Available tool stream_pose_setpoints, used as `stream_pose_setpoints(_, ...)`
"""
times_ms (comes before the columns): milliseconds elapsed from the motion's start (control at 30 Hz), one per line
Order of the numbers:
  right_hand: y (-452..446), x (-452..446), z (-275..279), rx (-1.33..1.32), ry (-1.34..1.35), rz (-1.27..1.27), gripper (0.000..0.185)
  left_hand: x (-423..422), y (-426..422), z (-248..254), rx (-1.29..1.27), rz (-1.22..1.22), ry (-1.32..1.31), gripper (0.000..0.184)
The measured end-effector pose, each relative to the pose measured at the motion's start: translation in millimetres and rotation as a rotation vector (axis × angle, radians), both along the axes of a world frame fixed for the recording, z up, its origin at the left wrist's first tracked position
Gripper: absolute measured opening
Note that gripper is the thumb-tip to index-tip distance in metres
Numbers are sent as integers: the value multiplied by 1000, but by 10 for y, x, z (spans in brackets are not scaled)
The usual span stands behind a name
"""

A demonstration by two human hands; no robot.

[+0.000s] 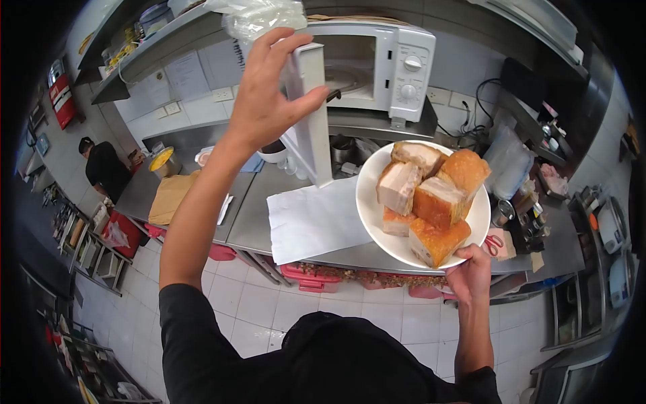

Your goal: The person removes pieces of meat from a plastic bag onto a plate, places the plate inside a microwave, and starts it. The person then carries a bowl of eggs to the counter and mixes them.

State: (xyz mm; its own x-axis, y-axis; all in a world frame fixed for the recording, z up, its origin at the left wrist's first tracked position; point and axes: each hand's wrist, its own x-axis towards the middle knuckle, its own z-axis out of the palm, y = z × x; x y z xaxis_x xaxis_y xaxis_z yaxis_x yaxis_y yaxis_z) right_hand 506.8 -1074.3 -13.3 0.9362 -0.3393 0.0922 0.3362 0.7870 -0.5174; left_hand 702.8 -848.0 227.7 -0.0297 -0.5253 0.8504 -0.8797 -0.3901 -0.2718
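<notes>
The microwave [412,74] sits on a raised shelf with its door [311,114] swung out toward me. My left hand [272,94] is at the top of that door, fingers spread, the fingertips near its upper edge. My right hand [469,273] grips the lower right rim of a white plate [369,202]. Several thick chunks of browned meat [441,202] are piled on the plate, held in front of and below the microwave. White paper [313,225] lies on the steel counter beneath the open door.
A yellow-filled container [161,161] and brown cardboard [173,196] are on the counter at left. Red scissors [494,244] and jars [503,213] stand right of the plate. Another person [106,168] is at far left. A plastic bag [259,20] hangs above my left hand.
</notes>
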Motion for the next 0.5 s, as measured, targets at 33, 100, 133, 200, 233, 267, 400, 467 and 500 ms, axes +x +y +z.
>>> stream_pose_setpoints(33,35,78,69,-5,-14,34,59,-72,151,20,8,-8,38,58)
stream_pose_setpoints(100,118,223,198,-11,-41,91,59,-141,415,50,20,-12,39,59)
stream_pose_setpoints(133,154,309,237,4,-72,106,56,-154,530,53,14,-14,52,60)
stream_pose_setpoints(200,227,523,340,0,-111,125,54,-131,737,76,7,-49,94,63)
stream_pose_setpoints(233,298,620,421,-1,-129,137,53,-126,837,84,4,-64,111,63)
stream_pose_setpoints(267,385,691,526,-6,-137,133,51,-124,924,101,1,-82,127,63)
stream_pose_setpoints(400,589,1065,773,-18,-162,136,51,-109,1244,169,21,-96,153,64)
stream_pose_setpoints(467,758,1229,922,-18,-199,125,52,-68,1406,210,46,-119,156,64)
stream_pose_setpoints(500,819,1312,1002,-21,-222,118,53,-42,1473,236,57,-132,153,64)
